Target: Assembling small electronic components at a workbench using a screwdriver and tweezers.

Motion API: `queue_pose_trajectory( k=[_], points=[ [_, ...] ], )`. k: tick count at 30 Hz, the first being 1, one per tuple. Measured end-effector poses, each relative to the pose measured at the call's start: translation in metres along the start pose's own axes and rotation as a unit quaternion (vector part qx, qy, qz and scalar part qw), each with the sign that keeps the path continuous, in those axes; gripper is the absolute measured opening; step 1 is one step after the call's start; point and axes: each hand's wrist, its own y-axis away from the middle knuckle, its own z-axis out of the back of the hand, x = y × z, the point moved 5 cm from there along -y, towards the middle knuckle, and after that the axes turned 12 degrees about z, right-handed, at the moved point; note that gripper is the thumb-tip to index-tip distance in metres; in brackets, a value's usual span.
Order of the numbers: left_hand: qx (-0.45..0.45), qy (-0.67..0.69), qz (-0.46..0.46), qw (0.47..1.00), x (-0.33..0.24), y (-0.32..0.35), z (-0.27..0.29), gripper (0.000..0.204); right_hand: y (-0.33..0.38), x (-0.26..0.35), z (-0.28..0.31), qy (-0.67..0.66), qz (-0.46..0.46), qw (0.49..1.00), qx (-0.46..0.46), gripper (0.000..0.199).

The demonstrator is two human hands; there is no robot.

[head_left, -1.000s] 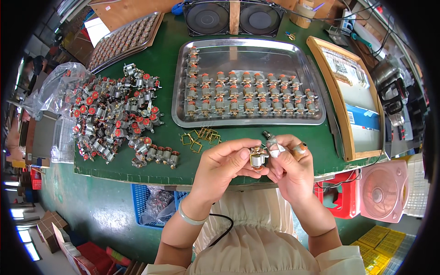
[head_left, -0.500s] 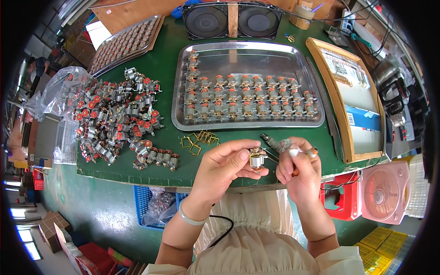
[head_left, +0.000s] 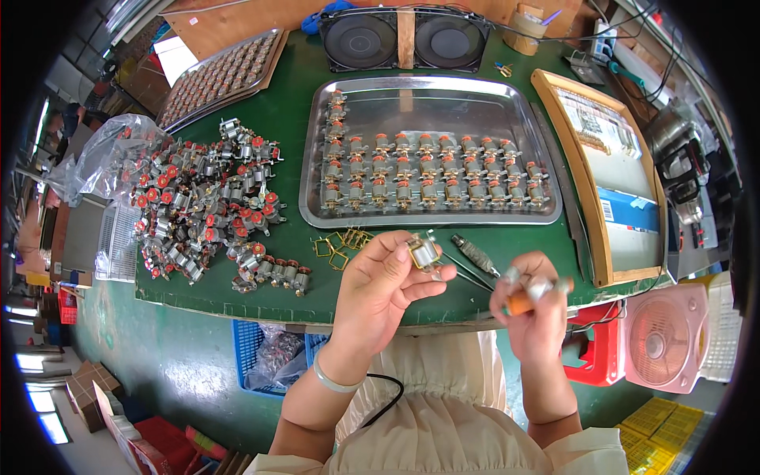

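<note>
Trays number two, one central on the workbench, one at its far-left corner; two black round-fronted units line the far edge. Small motors, too crowded to count, heap along the left edge; one wood-framed box flanks the right. One gripped motor, pinched in the left hand, is left of the right hand, which grasps a blurred orange-handled tool.

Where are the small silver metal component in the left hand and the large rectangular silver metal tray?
Small silver metal component (head_left: 425, 253): head view, middle of its body.
Large rectangular silver metal tray (head_left: 455, 109): head view, bare floor.
</note>
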Motion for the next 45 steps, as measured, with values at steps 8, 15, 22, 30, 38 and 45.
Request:
queue_pose_trajectory(
  k=[8, 15, 22, 30, 38, 45],
  points=[
    [-0.034, 0.095, -0.061, 0.993, -0.001, 0.003, 0.000, 0.018, 0.012, 0.004, -0.028, 0.315, 0.273, 0.897, 0.147, 0.033],
    [-0.064, 0.043, -0.099, 0.992, -0.001, 0.002, 0.003, 0.019, 0.016, -0.021, -0.020, -0.011, -0.099, 0.989, 0.113, 0.031],
    [-0.064, 0.051, -0.118, 0.990, 0.000, 0.000, 0.002, 0.019, 0.022, -0.033, -0.029, -0.192, -0.195, 0.958, 0.083, 0.031],
    [-0.050, 0.018, -0.134, 0.990, -0.003, 0.003, 0.001, 0.018, 0.012, 0.004, -0.039, 0.412, 0.378, 0.818, 0.139, 0.032],
    [-0.055, 0.000, -0.137, 0.989, -0.003, 0.007, -0.003, 0.020, 0.003, -0.005, -0.030, 0.379, 0.250, 0.886, 0.093, 0.042],
    [-0.083, -0.079, -0.161, 0.980, -0.001, 0.008, -0.003, 0.018, -0.006, -0.015, -0.038, 0.217, 0.147, 0.956, 0.129, 0.034]
  ],
)
